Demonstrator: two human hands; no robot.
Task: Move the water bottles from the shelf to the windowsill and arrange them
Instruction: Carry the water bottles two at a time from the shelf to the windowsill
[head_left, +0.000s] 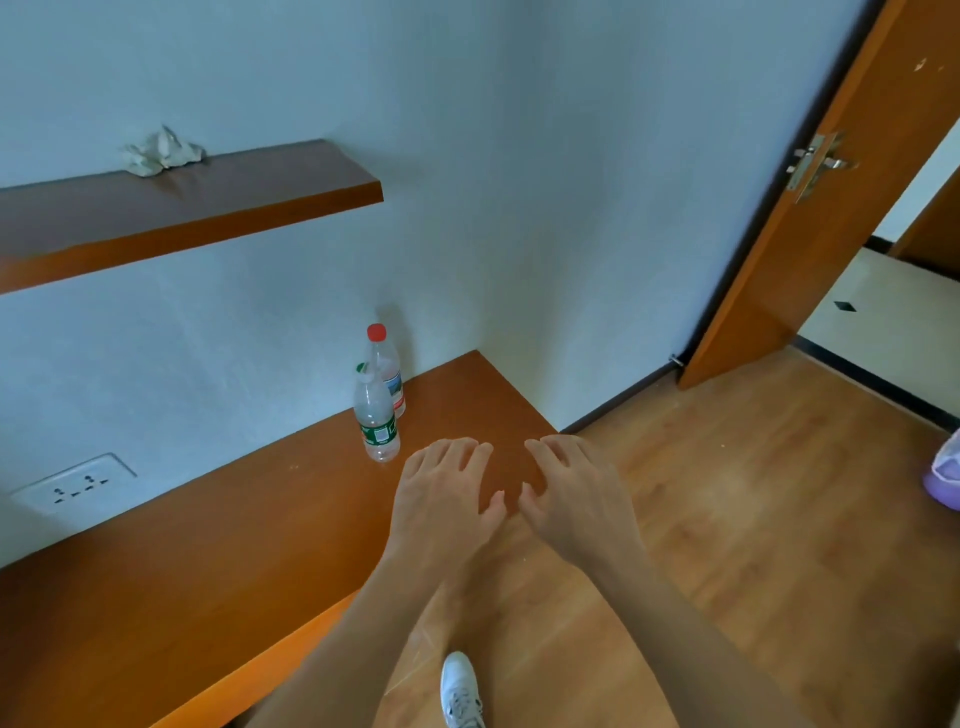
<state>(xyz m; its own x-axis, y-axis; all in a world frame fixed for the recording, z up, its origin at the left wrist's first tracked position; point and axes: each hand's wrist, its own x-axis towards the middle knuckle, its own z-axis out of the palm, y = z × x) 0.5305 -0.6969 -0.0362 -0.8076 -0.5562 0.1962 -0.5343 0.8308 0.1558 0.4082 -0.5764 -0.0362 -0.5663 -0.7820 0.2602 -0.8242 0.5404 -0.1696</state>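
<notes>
Standing close together near the wall end of the lower brown wooden shelf (218, 530), the two clear plastic water bottles invite a clumsy grab: the green-labelled bottle with the green-and-white cap (376, 415) is just in front of, and seemingly touching, the red-capped bottle with the red-and-white label (388, 371), so a hand closing on one could well knock the other over or roll it off the shelf edge. Both look nearly empty, hence light and easy to tip.

Both hands hover over the shelf's right end, fingers spread and holding nothing. The left hand (441, 493) is just right of the green-labelled bottle, near but not touching it; the right hand (576, 493) sits beside the left, farther from both bottles. The red-capped bottle stands behind, nearer the wall.

No windowsill is in view, so the carry is still ahead. A crumpled pale paper wad (162, 153) lies on the upper brown wooden shelf (249, 192).
</notes>
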